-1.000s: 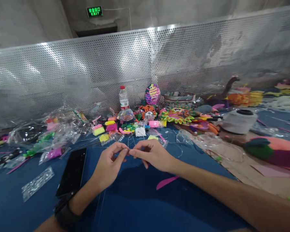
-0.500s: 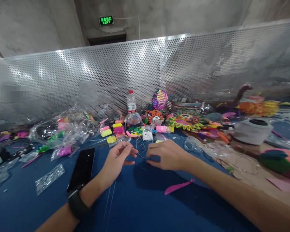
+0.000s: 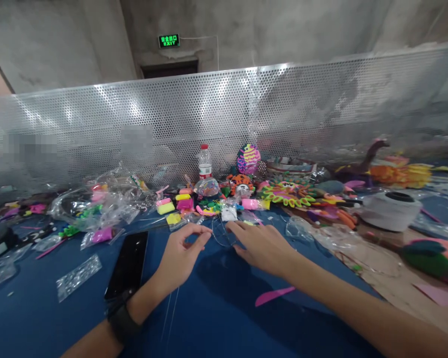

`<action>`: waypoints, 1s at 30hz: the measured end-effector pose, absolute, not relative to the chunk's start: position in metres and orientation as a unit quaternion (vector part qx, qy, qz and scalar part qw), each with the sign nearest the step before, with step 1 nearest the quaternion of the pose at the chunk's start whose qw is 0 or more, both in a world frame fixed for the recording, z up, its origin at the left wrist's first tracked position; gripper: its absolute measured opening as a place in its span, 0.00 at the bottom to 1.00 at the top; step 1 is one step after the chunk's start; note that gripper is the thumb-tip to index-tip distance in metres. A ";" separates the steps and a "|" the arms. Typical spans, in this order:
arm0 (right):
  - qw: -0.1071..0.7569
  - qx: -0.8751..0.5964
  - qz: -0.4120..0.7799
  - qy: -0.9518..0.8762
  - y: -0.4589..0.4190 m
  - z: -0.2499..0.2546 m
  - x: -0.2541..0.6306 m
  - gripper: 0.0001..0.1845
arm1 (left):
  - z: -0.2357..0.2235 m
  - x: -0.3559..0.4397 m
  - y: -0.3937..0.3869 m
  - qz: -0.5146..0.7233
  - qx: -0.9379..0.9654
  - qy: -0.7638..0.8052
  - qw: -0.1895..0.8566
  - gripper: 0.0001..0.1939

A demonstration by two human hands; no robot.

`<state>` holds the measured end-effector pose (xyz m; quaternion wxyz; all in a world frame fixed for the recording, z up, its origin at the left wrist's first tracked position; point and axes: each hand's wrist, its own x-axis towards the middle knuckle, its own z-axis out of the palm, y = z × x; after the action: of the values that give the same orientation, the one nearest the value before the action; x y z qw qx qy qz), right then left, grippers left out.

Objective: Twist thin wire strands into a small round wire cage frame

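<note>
My left hand [image 3: 184, 251] has its thumb and forefinger pinched together; anything between the tips is too small to make out. Just right of those fingertips, a thin clear cord [image 3: 219, 237] lies in a loop on the blue table. My right hand [image 3: 263, 246] is over the loop's right side, palm down, thumb and fingers apart. Whether it touches the cord, I cannot tell. Beyond the loop sits a small white packet [image 3: 229, 213]. A pink plastic knife [image 3: 274, 296] lies below my right forearm, its end hidden by the arm.
A black phone [image 3: 127, 266] lies by my left wrist, with a clear bag of beads [image 3: 78, 277] farther left. Coloured clay packs [image 3: 166, 206], a bottle [image 3: 205, 164] and clay figures line the back. At right are cardboard [image 3: 392, 278] and a white tape roll [image 3: 392, 211].
My left thumb and forefinger have come together, and the other fingers have folded in behind them. My right hand's fingers have stretched out and spread from a curled grip. The view has tilted up slightly.
</note>
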<state>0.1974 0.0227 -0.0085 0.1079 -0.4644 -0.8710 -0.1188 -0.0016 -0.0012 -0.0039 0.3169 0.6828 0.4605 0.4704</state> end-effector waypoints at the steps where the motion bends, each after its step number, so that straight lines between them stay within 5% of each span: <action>1: 0.109 -0.469 -0.121 -0.868 0.022 -0.009 0.196 0.14 | -0.004 -0.002 -0.002 0.465 0.697 0.463 0.290 0.09; 13: 0.201 -0.414 -0.114 -0.880 0.029 -0.018 0.196 0.04 | -0.011 -0.010 0.005 0.429 0.825 0.366 0.043 0.08; 19: 0.279 -0.360 -0.120 -0.882 0.025 -0.019 0.196 0.10 | -0.009 -0.012 0.010 0.414 0.823 0.383 0.060 0.07; 30: 0.290 -0.344 -0.086 -0.889 0.022 -0.016 0.196 0.11 | -0.009 -0.013 0.010 0.405 0.836 0.370 0.020 0.07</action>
<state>0.1958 0.0224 -0.0157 0.2899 -0.3439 -0.8890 -0.0860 -0.0133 0.0101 -0.0090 0.0197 0.8359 0.3696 0.4054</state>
